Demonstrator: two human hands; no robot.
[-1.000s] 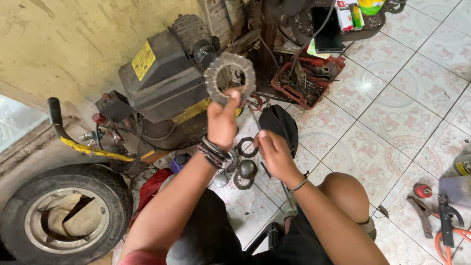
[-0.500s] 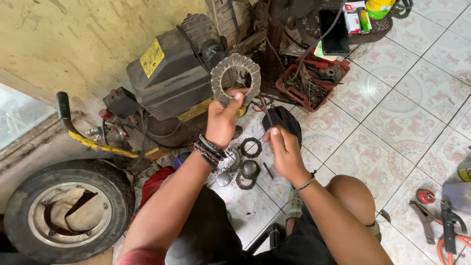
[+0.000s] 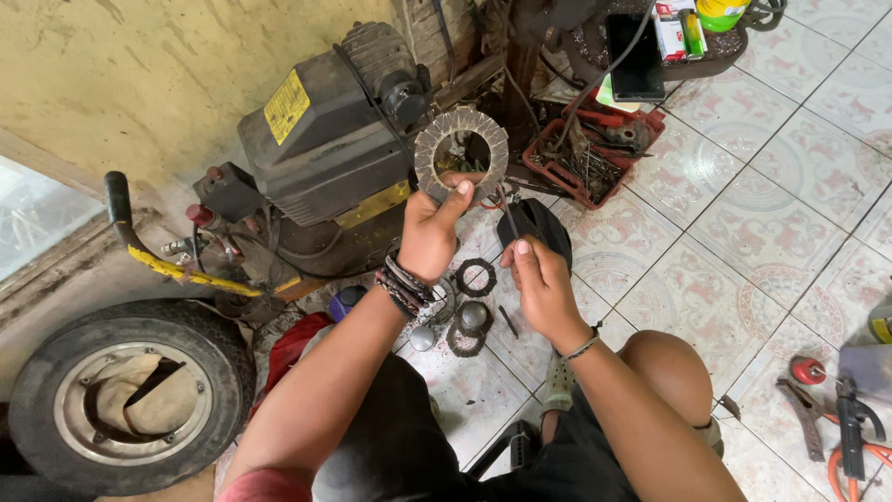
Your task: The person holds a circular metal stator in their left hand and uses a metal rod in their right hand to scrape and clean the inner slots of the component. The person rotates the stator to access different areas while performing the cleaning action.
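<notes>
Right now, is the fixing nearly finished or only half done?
About midway, it seems. Done: several ring plates already lie on the tiled floor. In hand: the left hand holds up one friction ring while the right hand pinches a thin tool. Left: the loose parts remain unassembled.

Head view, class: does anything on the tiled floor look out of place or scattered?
Yes. Ring-shaped discs lie loose on the floor tiles below the left hand, which holds up another friction disc; pliers lie apart at right.
</notes>
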